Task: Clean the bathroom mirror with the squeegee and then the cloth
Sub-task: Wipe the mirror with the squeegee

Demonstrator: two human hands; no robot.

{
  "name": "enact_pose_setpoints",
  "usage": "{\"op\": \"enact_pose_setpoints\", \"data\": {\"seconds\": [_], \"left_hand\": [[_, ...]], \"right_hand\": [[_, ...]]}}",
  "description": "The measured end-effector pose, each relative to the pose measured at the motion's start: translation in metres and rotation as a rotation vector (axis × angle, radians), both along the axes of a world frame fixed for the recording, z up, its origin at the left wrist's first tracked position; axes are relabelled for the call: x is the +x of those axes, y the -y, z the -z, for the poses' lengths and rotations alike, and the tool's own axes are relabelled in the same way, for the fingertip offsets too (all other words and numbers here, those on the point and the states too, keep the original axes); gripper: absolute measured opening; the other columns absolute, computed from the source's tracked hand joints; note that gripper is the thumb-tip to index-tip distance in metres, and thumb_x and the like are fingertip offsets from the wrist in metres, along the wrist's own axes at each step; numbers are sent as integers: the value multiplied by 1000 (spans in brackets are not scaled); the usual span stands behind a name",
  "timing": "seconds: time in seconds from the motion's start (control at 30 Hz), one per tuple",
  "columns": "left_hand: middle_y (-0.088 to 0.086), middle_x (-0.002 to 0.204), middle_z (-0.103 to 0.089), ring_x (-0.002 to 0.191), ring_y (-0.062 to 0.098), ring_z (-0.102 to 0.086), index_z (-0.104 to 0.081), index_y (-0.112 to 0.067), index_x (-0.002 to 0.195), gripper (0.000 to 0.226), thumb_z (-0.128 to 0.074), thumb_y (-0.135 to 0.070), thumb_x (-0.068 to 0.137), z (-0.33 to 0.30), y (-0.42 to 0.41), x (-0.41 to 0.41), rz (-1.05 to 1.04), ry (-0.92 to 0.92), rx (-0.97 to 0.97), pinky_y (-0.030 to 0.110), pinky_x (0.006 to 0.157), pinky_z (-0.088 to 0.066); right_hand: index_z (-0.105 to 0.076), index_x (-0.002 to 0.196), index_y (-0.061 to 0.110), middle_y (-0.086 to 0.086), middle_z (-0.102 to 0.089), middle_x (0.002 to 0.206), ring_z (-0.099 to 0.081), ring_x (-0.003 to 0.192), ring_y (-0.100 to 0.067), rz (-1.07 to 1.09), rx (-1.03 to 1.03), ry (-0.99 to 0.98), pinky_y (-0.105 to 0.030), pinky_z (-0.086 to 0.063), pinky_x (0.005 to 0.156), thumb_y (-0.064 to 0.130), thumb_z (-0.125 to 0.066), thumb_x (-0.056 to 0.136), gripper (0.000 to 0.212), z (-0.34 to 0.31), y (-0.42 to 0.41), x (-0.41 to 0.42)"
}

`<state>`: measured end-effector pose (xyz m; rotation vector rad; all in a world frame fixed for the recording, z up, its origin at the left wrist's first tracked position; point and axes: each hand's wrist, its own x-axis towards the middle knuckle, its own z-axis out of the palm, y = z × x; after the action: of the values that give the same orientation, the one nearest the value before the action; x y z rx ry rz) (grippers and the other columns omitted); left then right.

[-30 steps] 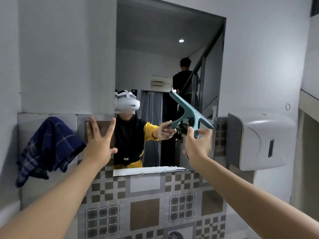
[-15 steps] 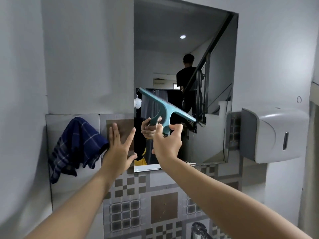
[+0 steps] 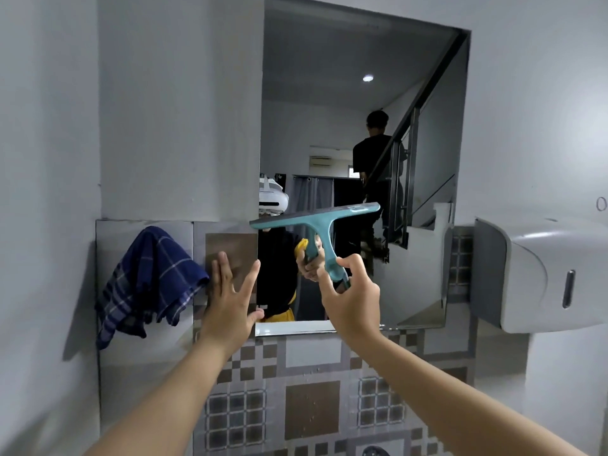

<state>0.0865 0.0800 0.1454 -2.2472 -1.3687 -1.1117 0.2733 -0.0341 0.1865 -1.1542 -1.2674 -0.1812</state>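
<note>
Grey walls frame one mirror (image 3: pixel 345 126); beside it hangs one blue checked cloth (image 3: pixel 148 278). Your right hand (image 3: pixel 350 301) grips one teal squeegee (image 3: pixel 316 225) against the glass; your left hand (image 3: pixel 230 301) is spread open.

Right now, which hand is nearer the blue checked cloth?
Left. The left hand is spread right beside the cloth; the right hand holds the squeegee farther right.

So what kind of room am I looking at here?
Most likely a bathroom or washroom: a wall mirror above patterned tiles, a white wall dispenser to its right, and a blue checked cloth hanging to its left. The right hand holds a teal squeegee.
</note>
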Motion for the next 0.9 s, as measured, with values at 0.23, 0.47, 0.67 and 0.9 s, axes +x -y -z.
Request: {"op": "enact_pose_setpoints", "data": {"seconds": [0.23, 0.47, 0.67, 0.9], "left_hand": [[8, 143, 47, 134, 32, 37, 15, -42, 142, 100, -65, -37, 83, -4, 4, 4, -37, 21, -83, 54, 112, -11], [9, 141, 48, 133, 31, 37, 22, -43, 138, 105, -66, -40, 81, -3, 4, 4, -100, -3, -72, 57, 113, -16], [4, 135, 55, 132, 30, 39, 22, -43, 139, 107, -67, -42, 79, -2, 0, 5, -148, -24, -69, 60, 112, -16], [7, 142, 47, 136, 32, 31, 10, -39, 145, 106, -70, -41, 77, 0, -1, 4, -140, -10, -26, 58, 109, -19]], "right_hand": [[-57, 104, 13, 23, -40, 52, -51, 46, 5, 70, -11, 227, -10, -35, 36, 25, -72, 85, 27, -6, 5, 49], [-58, 105, 18, 8, -60, 57, -54, 43, -19, 115, -26, 312, -36, -48, 38, 31, -73, 84, 29, 1, 4, 98], [-60, 102, 17, 3, -58, 55, -54, 44, -20, 153, -8, 328, -40, -49, 39, 28, -77, 80, 29, 10, 7, 138], [-62, 99, 16, 15, -47, 51, -42, 40, -7, 181, -12, 307, -27, -37, 38, 26, -78, 79, 28, 21, 17, 172]]}}
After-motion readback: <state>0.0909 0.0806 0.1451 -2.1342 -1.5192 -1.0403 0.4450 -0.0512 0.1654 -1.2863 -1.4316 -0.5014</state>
